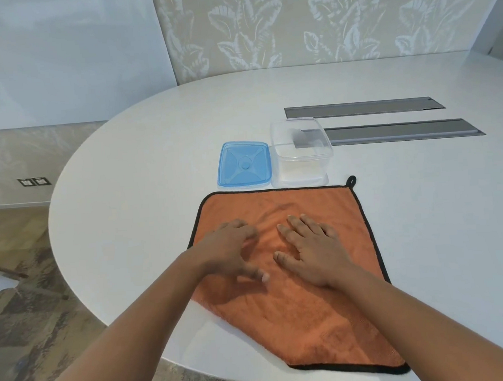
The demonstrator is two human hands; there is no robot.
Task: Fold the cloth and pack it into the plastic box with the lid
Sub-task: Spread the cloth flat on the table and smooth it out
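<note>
While it lies unfolded on the white tabletop [130, 156], the orange, black-edged cloth [305, 313] runs lengthwise toward the clear box [301, 155] and blue lid [244, 165], its hanging loop [351, 181] at the far right corner. Left hand [227, 250] and right hand [316, 251] press it flat, fingers spread.

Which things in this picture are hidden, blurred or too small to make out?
- Left hand, head view: fingers motion-blurred, so contact with the orange cloth is unclear.
- Cloth centre: covered by both hands, right hand flat on it.
- Floor sockets: too small to read.
- Clear box: nothing visible inside.
</note>
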